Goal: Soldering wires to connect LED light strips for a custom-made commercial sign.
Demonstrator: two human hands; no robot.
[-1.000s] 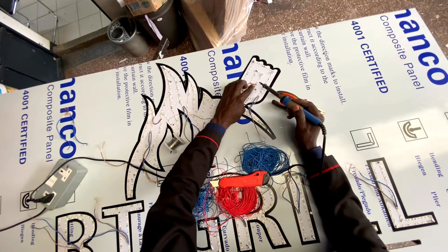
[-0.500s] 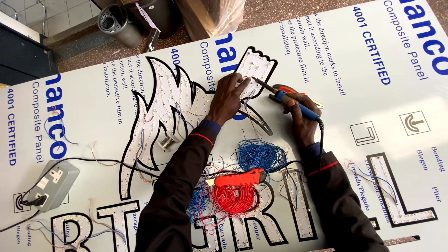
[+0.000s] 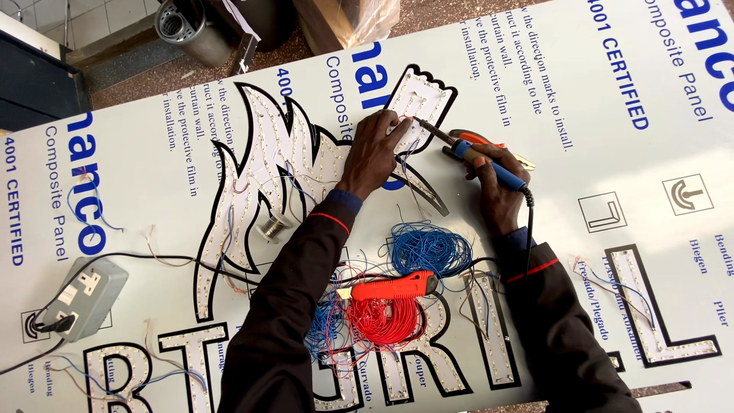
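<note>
Soldering iron [image 3: 489,164] beside letter edge [image 3: 440,115]

panel [image 3: 596,138]: glossy white film | soldering iron [image 3: 489,164]: blue plastic handle | wire coil [image 3: 430,250]: blue plastic-coated

white panel [image 3: 535,92] | lit letter shapes [image 3: 650,306], wire coils [image 3: 428,248], socket box [image 3: 80,294]

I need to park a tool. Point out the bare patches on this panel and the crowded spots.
Bare panel lies right of the right hand and its soldering iron, and upper left between the flame-shaped LED sign and the grey socket box. Crowded: the blue wire coil, red wire coil and orange tool between the sleeves.
</note>
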